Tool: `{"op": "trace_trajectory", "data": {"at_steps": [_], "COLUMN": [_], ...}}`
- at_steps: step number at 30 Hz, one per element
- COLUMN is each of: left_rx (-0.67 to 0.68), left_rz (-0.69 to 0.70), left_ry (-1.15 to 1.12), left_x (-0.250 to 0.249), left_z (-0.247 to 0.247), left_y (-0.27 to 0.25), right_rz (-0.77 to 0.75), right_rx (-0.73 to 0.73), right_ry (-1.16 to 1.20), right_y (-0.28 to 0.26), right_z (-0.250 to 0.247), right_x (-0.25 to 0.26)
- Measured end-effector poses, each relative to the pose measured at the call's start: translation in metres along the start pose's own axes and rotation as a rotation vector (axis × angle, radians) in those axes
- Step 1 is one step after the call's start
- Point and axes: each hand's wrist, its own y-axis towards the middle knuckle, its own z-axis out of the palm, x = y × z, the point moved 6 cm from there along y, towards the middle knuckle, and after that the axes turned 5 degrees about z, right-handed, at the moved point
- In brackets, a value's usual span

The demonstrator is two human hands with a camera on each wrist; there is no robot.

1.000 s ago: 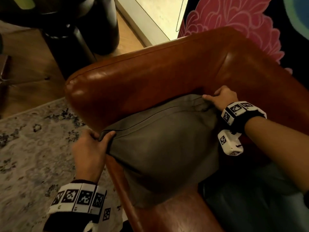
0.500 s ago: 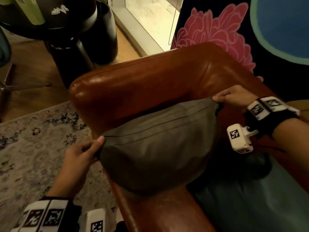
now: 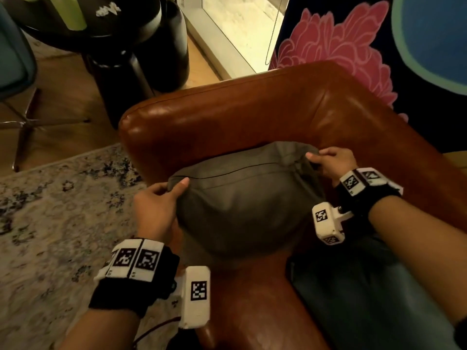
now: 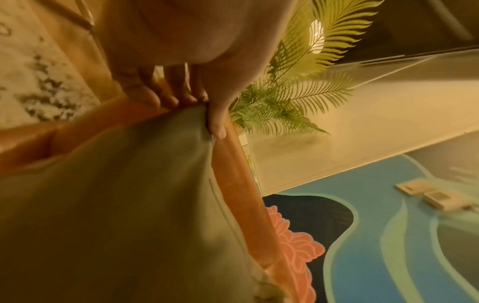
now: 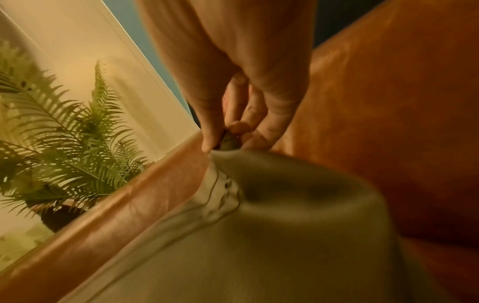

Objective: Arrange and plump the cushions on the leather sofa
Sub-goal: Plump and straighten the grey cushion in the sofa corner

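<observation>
A plump grey cushion (image 3: 242, 205) stands in the corner of the brown leather sofa (image 3: 227, 117), against its armrest. My left hand (image 3: 161, 200) pinches the cushion's near top corner, thumb on the front face. My right hand (image 3: 328, 160) pinches the far top corner beside the sofa back. In the left wrist view the fingers (image 4: 166, 98) clamp the cushion (image 4: 124, 205) edge. In the right wrist view the fingertips (image 5: 228, 137) bunch the corner of the cushion (image 5: 259, 235) fabric. A dark teal cushion (image 3: 366, 299) lies on the seat at the lower right.
A patterned grey rug (image 3: 50, 223) covers the floor left of the sofa. A black round side table (image 3: 113, 34) stands beyond the armrest. A dark wall mural with a pink flower (image 3: 341, 51) is behind the sofa. A green palm plant (image 4: 293, 92) stands nearby.
The cushion has been drawn upright and bunched narrower; both hands came closer together along its top edge, still pinching the corners. The left hand rose from the armrest side onto the corner.
</observation>
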Motion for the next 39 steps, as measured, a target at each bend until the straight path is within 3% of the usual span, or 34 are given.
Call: {"op": "trace_trajectory", "data": {"at_steps": [5,8,10,15,18,22,25,27,29,31,34,37,39], "left_rx": [0.075,0.157,0.066,-0.08,-0.09,-0.145,-0.133,-0.101,-0.032,0.032,-0.054,-0.12,-0.128], "left_rz": [-0.121,-0.234,-0.246,-0.062,-0.076,-0.147,0.036,0.169,0.162,0.037,-0.122,-0.063,-0.044], "left_ry": [-0.288,-0.418,-0.399,-0.213,-0.131,-0.192,-0.095,-0.091,-0.189,-0.293,-0.26,-0.081,0.02], "left_x": [0.01,0.03,0.039,0.027,0.03,0.038,0.002,-0.022,-0.024,-0.003,0.033,0.036,0.029], "left_z": [-0.031,-0.032,-0.027,-0.002,0.001,-0.012,-0.024,-0.031,-0.031,-0.024,-0.014,-0.009,-0.009], "left_y": [-0.008,-0.004,-0.001,0.001,0.003,0.002,0.0,-0.002,0.001,0.005,0.002,-0.002,-0.005], "right_rz": [-0.105,-0.009,0.092,0.145,0.174,0.032,-0.165,-0.206,-0.126,0.046,0.19,0.133,0.118], "right_rx": [0.178,0.213,0.146,-0.001,-0.124,-0.231,-0.258,-0.119,0.036,0.137,0.074,-0.043,-0.021], "right_ry": [0.153,0.339,0.403,0.187,0.216,0.122,0.125,0.226,0.319,0.315,0.153,0.039,0.035], "right_y": [-0.01,-0.007,0.0,0.005,0.01,0.004,-0.002,-0.007,-0.004,0.005,0.011,0.01,0.01], "right_z": [-0.036,-0.033,-0.015,0.025,0.018,-0.003,-0.022,-0.025,-0.024,-0.011,0.005,0.003,0.0], "right_x": [0.043,0.032,0.007,-0.019,-0.032,-0.017,0.006,0.017,0.016,0.001,-0.026,-0.031,-0.033]}}
